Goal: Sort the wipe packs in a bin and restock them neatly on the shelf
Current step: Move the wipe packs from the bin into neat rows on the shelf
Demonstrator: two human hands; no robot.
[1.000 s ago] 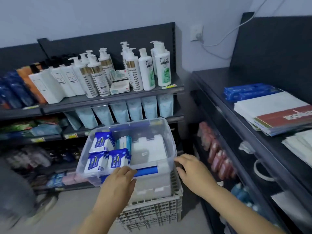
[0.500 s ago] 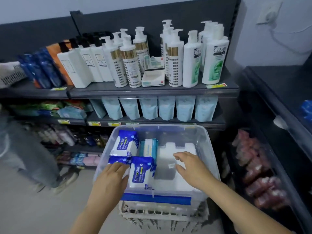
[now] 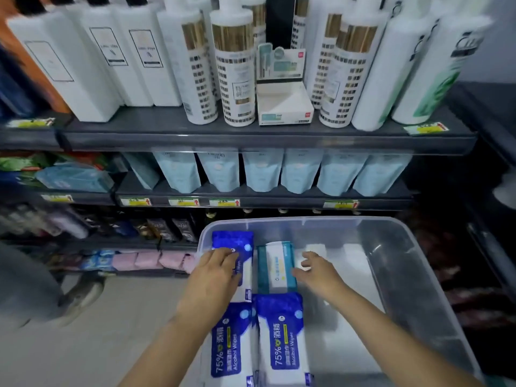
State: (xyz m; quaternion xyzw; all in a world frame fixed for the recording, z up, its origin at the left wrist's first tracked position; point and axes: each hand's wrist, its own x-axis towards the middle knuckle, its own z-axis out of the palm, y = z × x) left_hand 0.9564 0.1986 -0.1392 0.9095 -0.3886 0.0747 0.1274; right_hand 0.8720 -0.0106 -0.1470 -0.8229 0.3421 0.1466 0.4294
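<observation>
In the clear bin [image 3: 413, 286], left hand [image 3: 215, 277] lies flat on a blue alcohol-wipe pack [image 3: 233, 238]; right hand [image 3: 318, 272], spread, empty, is beside the teal wipe pack [image 3: 275, 263], probably to separate kinds.

Wipe packs [image 3: 280, 328] in bin [image 3: 391, 275], left side.

Dark shelving [image 3: 251, 136] holds white bottles [image 3: 236, 79] above a pale floor [image 3: 111, 336].

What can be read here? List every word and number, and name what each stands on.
"75% 酒精" and "Alcohol Wipes": near-left blue-and-white plastic wipe pack in the clear plastic bin.
The same two texts: near-right blue-and-white plastic wipe pack.
Teal-and-white wipe pack: too blurred to read.
White gold-banded pump bottles and yellow shelf price tags: too blurred to read.
</observation>
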